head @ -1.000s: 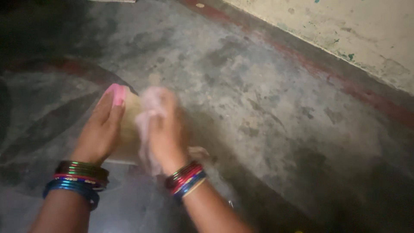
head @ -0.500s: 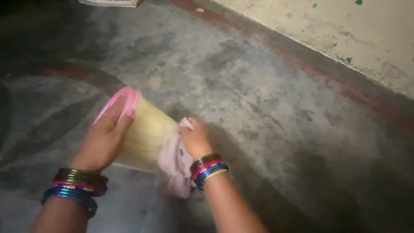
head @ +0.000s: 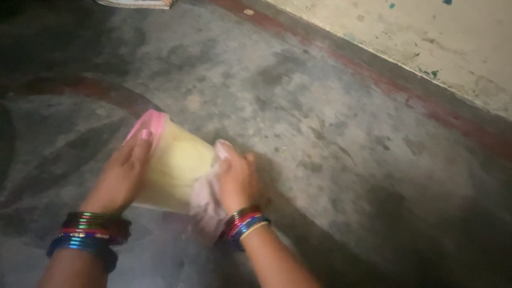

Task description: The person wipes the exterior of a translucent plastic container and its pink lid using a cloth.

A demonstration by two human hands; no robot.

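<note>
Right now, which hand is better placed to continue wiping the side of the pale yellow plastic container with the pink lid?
Probably the right hand: it presses the pale pink cloth against the pale yellow plastic container. The left hand is occupied bracing the container near its pink lid.

1. Floor (head: 320, 106): bare grey cement, mottled with darker blotches and pale worn patches; fills most of the view.
2. Red band (head: 426, 106): a dull reddish painted strip, running diagonally along the foot of the wall from upper centre to the right edge; chipped and faded.
3. Wall (head: 426, 32): cream plaster, upper right, stained, with small green-blue flecks.
4. Curved red line (head: 80, 88): a faded arc painted on the floor at left.
5. Flat light object (head: 136, 3): cut off by the top edge, upper left; kind cannot be told.
6. Small pale speck (head: 248, 11): lying on the red band near the top.
</note>
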